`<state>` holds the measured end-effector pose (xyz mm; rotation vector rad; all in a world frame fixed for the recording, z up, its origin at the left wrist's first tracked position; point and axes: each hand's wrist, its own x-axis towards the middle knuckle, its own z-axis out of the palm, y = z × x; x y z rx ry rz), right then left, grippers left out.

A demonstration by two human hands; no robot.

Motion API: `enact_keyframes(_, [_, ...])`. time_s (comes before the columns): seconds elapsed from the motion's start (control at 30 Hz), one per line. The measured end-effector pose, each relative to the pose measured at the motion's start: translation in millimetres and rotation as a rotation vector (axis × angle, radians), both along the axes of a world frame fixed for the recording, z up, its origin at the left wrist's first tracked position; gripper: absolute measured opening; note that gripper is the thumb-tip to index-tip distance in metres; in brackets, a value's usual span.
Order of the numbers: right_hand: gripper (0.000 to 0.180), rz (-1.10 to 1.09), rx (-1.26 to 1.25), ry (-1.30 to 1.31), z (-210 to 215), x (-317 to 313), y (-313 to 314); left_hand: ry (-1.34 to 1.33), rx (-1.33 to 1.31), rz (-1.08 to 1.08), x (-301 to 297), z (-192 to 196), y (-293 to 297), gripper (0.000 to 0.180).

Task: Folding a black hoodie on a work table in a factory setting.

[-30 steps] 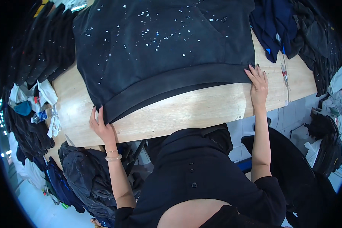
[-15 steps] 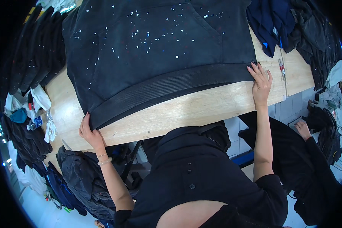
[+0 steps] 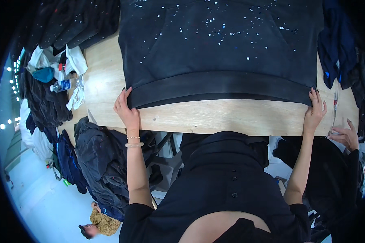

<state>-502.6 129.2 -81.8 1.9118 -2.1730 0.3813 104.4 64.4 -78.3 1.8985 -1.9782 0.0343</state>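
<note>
A black sweatshirt with white and blue paint-like specks and a front pocket lies spread on the wooden table, its ribbed hem toward me. At the hem's left corner, my left hand grips the edge, its fingers closed at the cloth. My right hand does the same at the right corner, fingertips on top of the band. Between the two hands the hem runs fairly straight, with its back layer showing as a darker strip below. The sweatshirt's upper part is out of view.
Dark folded garments are stacked at the far left, beside white scraps, a teal cloth and a plastic bottle. Small scissors lie to the right, near a co-worker's hand. Navy clothes lie beyond. A dark heap stands lower left.
My view has turned, so the sweatshirt and both hands sit farther right and the hem looks more level. The co-worker's hand has come up to the table edge. Both my hands stay on the hem corners.
</note>
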Motion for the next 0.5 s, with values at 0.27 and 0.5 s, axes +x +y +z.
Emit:
enact_keyframes(0.27, [0.048,-0.010,0.026,-0.021,1,-1,1,0.016,0.004,-0.016,-2,4,-2,0.069])
enact_keyframes(0.5, [0.049,0.055,0.069,-0.028,15,3,-2,-0.038,0.143,-0.264,-1,21,-11,0.057])
